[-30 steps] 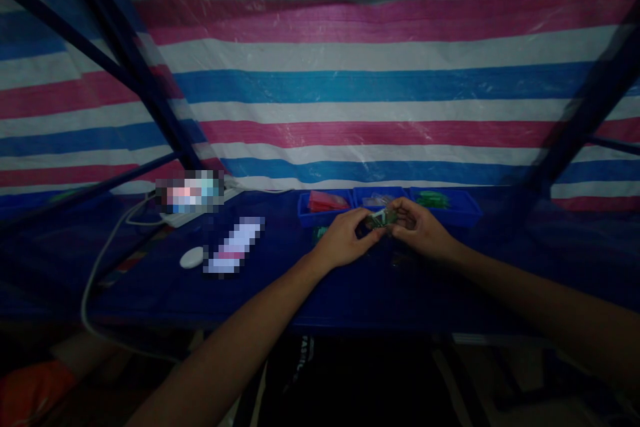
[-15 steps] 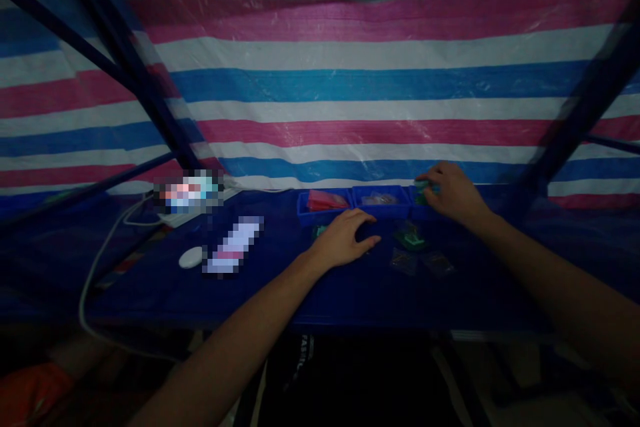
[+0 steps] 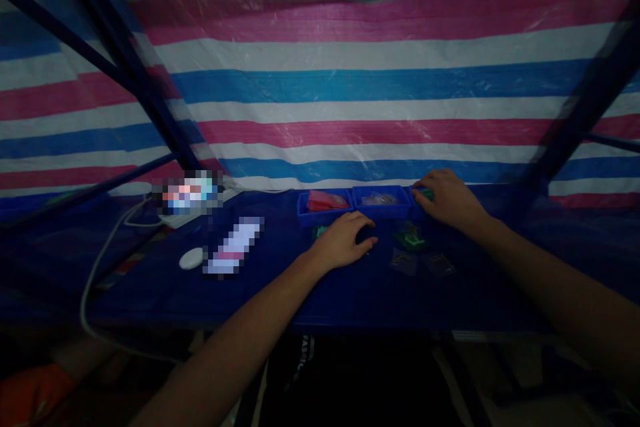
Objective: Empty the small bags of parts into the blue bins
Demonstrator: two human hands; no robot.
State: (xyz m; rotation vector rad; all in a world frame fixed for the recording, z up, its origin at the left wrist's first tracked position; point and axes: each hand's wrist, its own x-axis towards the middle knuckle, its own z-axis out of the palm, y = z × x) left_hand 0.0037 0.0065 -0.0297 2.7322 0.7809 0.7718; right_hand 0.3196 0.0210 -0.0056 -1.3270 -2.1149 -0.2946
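Note:
My right hand point(image 3: 447, 200) reaches to the back of the table, at the right-hand blue bin point(image 3: 414, 203). Its thumb and fingers close round a small green piece point(image 3: 425, 193), partly hidden by the hand. My left hand point(image 3: 346, 239) rests on the table in front of the other bins, thumb and fingers apart with nothing between them. Beside its wrist, another green item point(image 3: 319, 232) shows in part. Between the hands lies a green piece point(image 3: 413, 240), with a clear bag point(image 3: 403, 261) and a second clear bag point(image 3: 440, 263) in front of it.
One blue bin point(image 3: 325, 217) holds red packets point(image 3: 326, 200); the bin point(image 3: 381, 211) beside it holds clear bags. To the left are a blurred phone point(image 3: 234, 247), a white round object point(image 3: 191, 258) and a power strip point(image 3: 175, 217) with cables. Striped sheeting point(image 3: 350, 87) hangs behind the table.
My right hand has lowered slightly at the right-hand bin, and less of the green piece shows. My left hand has hardly moved.

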